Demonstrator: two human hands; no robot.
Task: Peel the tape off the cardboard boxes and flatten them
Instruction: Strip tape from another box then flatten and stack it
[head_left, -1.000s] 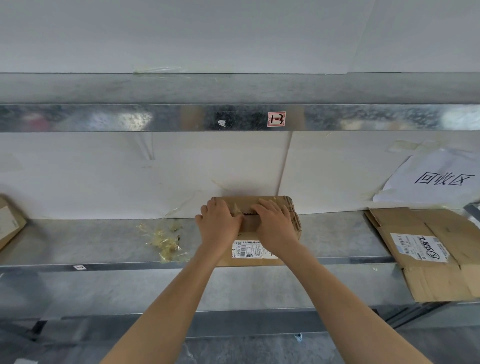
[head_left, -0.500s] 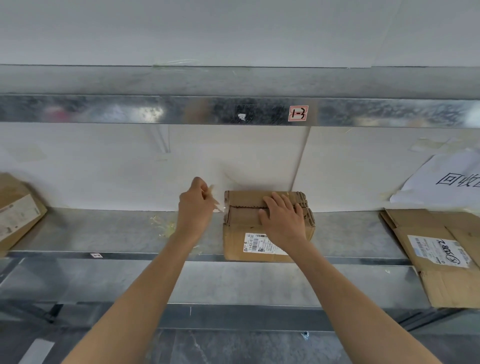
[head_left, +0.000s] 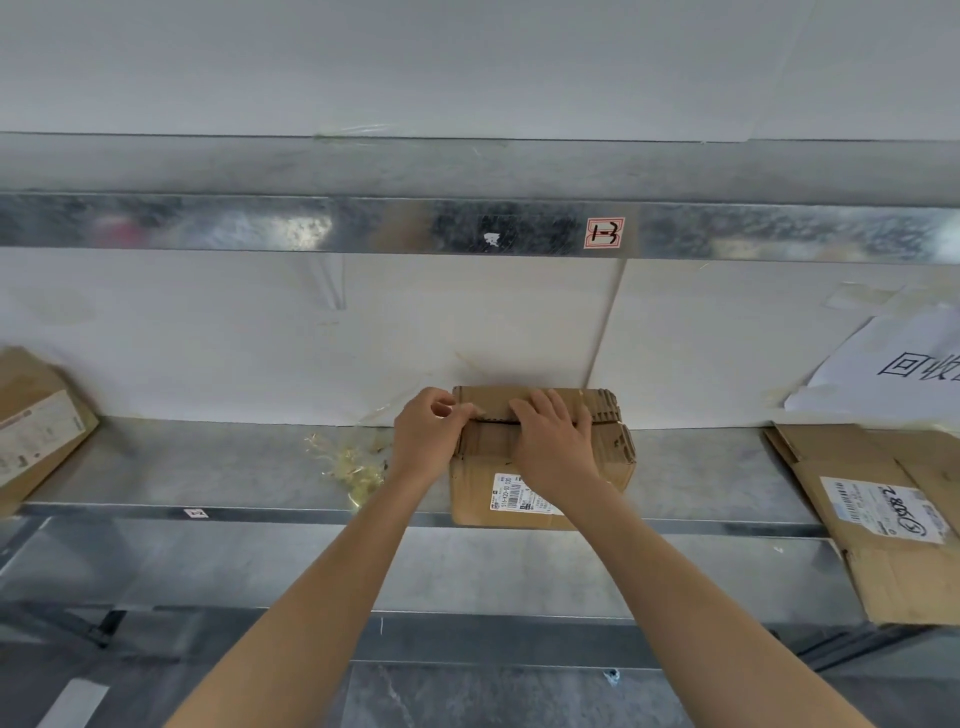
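While the right hand (head_left: 558, 452) pins the box (head_left: 474, 496), fingers (head_left: 551, 410) straight, the left hand (head_left: 428, 441) pinches its seam; peeling likely needs a steady pull.

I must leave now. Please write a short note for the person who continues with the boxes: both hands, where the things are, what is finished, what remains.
Left hand: fingers curled, pinching at the left end of the top seam of the small cardboard box; any tape there is too small to see.
Right hand: flat, pressing on the box top.
The box stands unflattened at the front edge of the metal shelf. Crumpled tape lies to its left, flattened cardboard at the right end, another cardboard box at the far left.
Done: some cardboard flattened.
Left: peel and flatten this box, probably then the far-left one.
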